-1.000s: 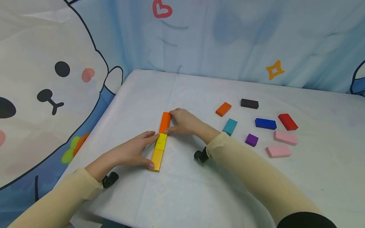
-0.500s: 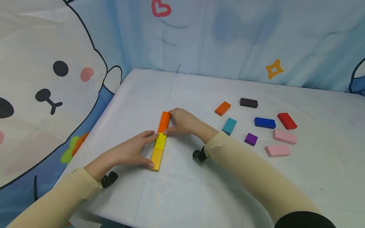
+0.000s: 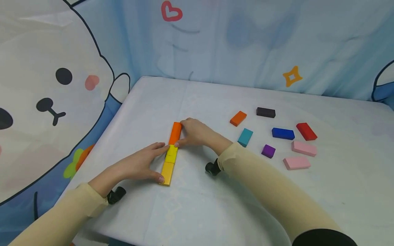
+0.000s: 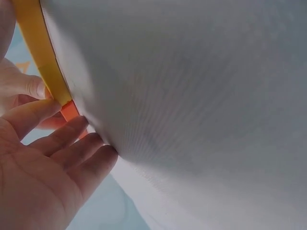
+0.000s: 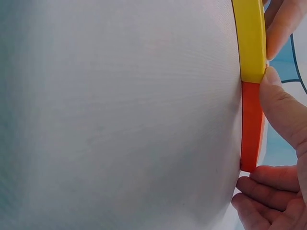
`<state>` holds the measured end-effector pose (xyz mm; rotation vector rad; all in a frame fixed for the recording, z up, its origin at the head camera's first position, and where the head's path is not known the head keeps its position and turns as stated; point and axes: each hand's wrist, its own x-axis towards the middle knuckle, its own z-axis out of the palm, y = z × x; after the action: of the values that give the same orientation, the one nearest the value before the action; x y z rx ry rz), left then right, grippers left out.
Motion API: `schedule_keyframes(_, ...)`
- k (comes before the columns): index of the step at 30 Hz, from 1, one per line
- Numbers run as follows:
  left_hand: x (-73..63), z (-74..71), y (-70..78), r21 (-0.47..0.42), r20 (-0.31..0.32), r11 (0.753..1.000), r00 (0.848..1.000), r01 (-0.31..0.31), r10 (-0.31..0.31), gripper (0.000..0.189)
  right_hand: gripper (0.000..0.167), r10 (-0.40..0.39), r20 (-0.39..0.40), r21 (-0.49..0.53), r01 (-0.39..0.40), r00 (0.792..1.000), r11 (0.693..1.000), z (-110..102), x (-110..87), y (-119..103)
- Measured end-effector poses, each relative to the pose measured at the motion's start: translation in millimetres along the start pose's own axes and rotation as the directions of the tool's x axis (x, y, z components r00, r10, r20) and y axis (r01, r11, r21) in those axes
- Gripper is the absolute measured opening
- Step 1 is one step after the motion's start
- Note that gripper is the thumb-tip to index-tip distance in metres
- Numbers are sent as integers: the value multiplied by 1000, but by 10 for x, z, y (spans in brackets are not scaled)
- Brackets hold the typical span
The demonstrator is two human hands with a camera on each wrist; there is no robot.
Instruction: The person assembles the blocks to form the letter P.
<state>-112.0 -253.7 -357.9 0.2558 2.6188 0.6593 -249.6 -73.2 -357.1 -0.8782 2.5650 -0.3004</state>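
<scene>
Three blocks lie end to end in one row on the white cloth: an orange block at the far end, a yellow block in the middle and a deeper yellow block nearest. My left hand rests along the row's left side, its index finger touching by the middle block and its thumb at the near block. From the right, my right hand holds the orange block between the thumb, near its join with the yellow one, and fingers at its far end.
Loose blocks lie to the right: orange, black, teal, purple, blue, red, and two pink ones. A printed curtain hangs behind the table.
The head view has shifted slightly. Both hands keep their places at the row, and the blocks stay lined up as before.
</scene>
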Motion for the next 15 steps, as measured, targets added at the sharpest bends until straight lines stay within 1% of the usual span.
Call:
schedule_keyframes(4, 6, -23, 3, 9, -2, 1000, 1000, -5, 5, 98, 90, 2, -1, -2, -2, 1000, 1000, 12, 20, 18)
schedule_keyframes(8, 39, -66, 0, 32, -21, 999, 1000, -16, 16, 99, 91, -2, -3, 0, 2, 1000, 1000, 12, 24, 24)
schedule_keyframes(12, 120, -113, 18, 41, -34, 999, 999, -17, 18, 102, 90, -4, -10, 8, 4, 1000, 1000, 15, 20, 30)
schedule_keyframes(15, 218, -138, 28, 39, -29, 999, 1000, -12, 13, 103, 89, -6, -13, 21, 7, 1000, 1000, 28, 20, 31)
